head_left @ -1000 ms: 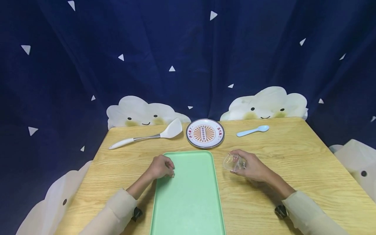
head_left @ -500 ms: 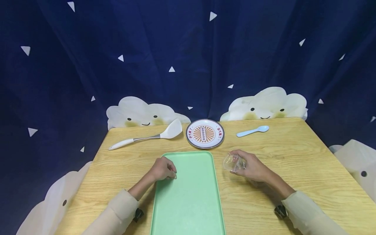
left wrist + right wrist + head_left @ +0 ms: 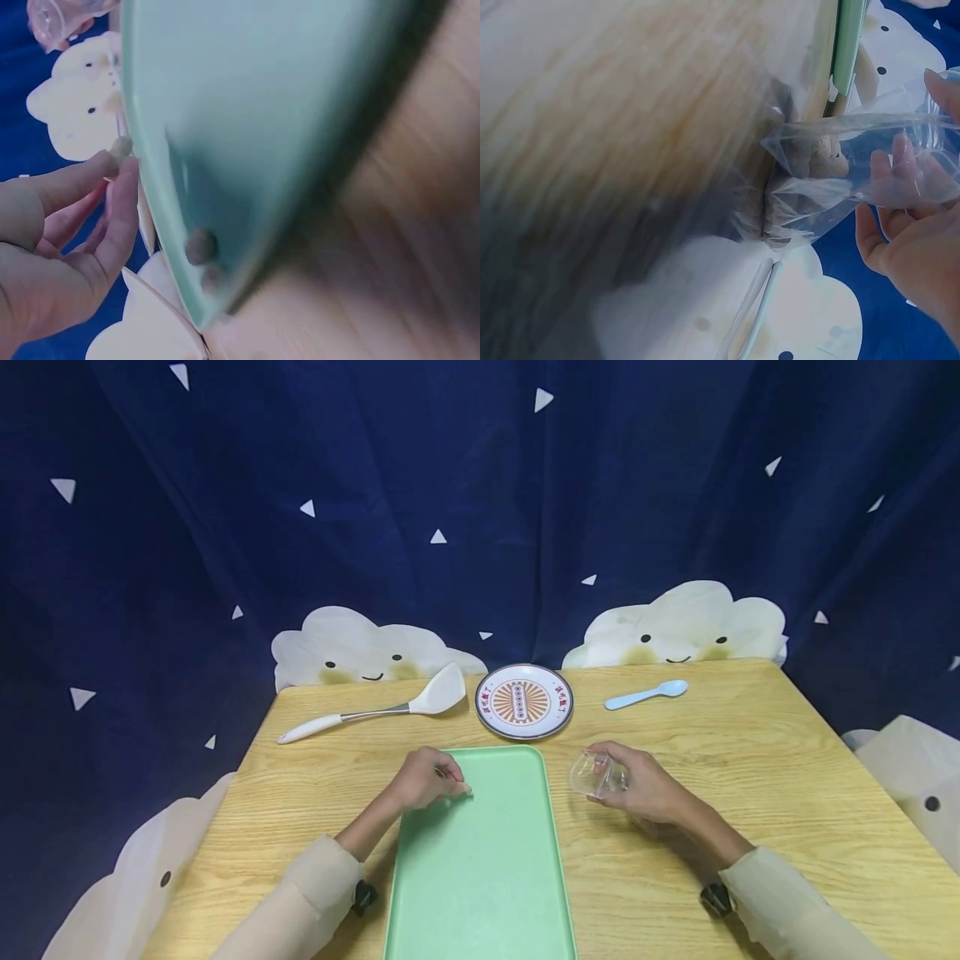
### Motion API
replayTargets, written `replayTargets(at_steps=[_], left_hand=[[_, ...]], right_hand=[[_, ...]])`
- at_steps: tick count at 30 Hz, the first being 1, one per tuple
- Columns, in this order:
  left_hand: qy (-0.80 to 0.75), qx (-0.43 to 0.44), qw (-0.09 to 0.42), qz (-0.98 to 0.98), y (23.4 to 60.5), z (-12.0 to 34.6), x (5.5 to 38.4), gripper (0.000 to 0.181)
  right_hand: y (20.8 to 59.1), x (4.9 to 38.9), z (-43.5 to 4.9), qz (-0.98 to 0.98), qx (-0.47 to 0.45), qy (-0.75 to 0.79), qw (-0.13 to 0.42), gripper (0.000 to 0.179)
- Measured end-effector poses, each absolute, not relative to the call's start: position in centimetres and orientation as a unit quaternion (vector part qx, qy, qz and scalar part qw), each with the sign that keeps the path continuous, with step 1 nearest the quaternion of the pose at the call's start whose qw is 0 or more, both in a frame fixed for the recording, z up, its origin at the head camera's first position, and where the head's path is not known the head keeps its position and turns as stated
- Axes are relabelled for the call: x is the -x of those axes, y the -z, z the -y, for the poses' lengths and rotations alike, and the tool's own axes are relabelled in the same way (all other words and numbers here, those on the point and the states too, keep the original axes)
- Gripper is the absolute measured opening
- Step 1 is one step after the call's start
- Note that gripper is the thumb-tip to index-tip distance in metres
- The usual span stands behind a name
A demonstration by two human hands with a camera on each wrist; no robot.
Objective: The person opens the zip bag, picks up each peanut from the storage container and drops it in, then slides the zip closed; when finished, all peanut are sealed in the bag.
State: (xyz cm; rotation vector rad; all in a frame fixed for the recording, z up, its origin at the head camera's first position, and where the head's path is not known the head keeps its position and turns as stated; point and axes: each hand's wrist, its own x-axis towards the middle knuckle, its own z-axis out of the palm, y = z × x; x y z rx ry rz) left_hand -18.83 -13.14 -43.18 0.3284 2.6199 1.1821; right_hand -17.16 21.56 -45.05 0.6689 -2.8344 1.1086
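Note:
My left hand (image 3: 423, 778) is over the left side of the green tray (image 3: 483, 868). In the left wrist view its thumb and fingers pinch a small pale roundish piece (image 3: 120, 146), whose kind I cannot tell. Two small brownish round pieces, a larger one (image 3: 201, 246) and a smaller one (image 3: 212, 279), lie in a corner of the tray. Right of the tray, my right hand (image 3: 648, 787) grips a clear plastic cup (image 3: 587, 777), which is tilted. A beige lump (image 3: 829, 157) shows through its clear wall in the right wrist view.
Along the back of the wooden table (image 3: 720, 752) lie a white spatula (image 3: 438, 691), a round patterned plate (image 3: 491, 717) and a light blue spoon (image 3: 645, 695). Behind them hangs a dark blue curtain (image 3: 480, 468) with clouds and triangles.
My left hand has moved right and slightly forward over the tray, its fingertips now farther from the left rim. The right hand and the cup stay where they were.

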Motion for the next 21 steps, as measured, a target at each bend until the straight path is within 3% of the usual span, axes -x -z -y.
replayTargets(at_steps=[9,21], left_hand=[[-0.441,-0.169,0.067,-0.879,42.4,10.0,19.4,0.007],[-0.531,-0.149,0.104,-0.828,41.2,4.6,19.5,0.008]], right_hand=[[45.0,17.2,-21.6,0.907,-0.213,-0.364,0.011,0.06],[44.8,17.2,-21.6,0.906,-0.211,-0.366,0.008,0.06]])
